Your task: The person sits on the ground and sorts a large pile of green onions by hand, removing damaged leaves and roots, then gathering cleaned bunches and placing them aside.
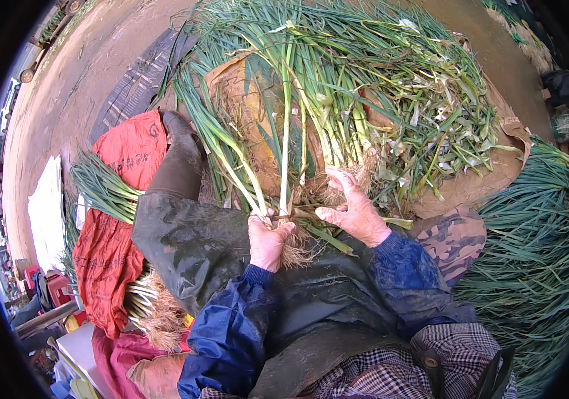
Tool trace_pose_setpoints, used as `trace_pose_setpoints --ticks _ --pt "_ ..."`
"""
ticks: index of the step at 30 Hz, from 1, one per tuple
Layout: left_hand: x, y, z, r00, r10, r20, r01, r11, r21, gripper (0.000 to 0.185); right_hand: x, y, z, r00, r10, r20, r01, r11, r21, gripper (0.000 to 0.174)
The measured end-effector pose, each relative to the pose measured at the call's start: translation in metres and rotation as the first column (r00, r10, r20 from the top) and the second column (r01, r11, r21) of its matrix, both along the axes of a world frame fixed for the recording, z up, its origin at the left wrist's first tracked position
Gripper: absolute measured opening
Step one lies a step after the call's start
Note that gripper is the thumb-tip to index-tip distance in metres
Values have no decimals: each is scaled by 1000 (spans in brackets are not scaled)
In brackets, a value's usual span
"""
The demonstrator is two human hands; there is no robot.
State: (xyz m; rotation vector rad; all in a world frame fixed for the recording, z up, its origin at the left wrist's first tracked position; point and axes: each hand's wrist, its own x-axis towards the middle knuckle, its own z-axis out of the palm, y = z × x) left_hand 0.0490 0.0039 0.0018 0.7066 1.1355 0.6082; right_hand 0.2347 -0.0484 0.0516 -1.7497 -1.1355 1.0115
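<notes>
Several green onion stalks (244, 172) are pinched near their white bases in my left hand (268, 244), over my lap. Their green leaves fan away from me, and stringy roots (297, 249) hang beside the fingers. My right hand (357, 214) is to the right of the stalks, its fingers and thumb spread with nothing between them. Just beyond its fingertips lie the roots of an untied heap of green onions (332, 132). Peeled leaf scraps (434, 119) are piled to the right of that heap. A dark waterproof apron (324, 294) covers my lap.
Bundled green onions (107, 187) with red woven sacks (105, 269) lie at my left. A large mass of green onions (529, 259) spreads along my right side. Brown sacking (464, 187) lies beneath the scraps, on muddy ground (90, 75). My boot (180, 149) sticks out at front left.
</notes>
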Motion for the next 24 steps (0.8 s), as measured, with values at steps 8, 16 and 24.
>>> trace_pose_setpoints --ticks 8,16,24 --pt "-4 8 21 995 -66 81 77 987 -144 48 -49 -3 -51 848 322 421 -287 947 -147 30" --pt "-30 34 31 890 -50 453 216 921 -323 51 1 -43 -1 596 728 340 -551 678 -486 20" --pt "-12 -3 13 978 -20 210 69 972 -225 40 -23 75 -13 954 187 235 -128 961 -244 44"
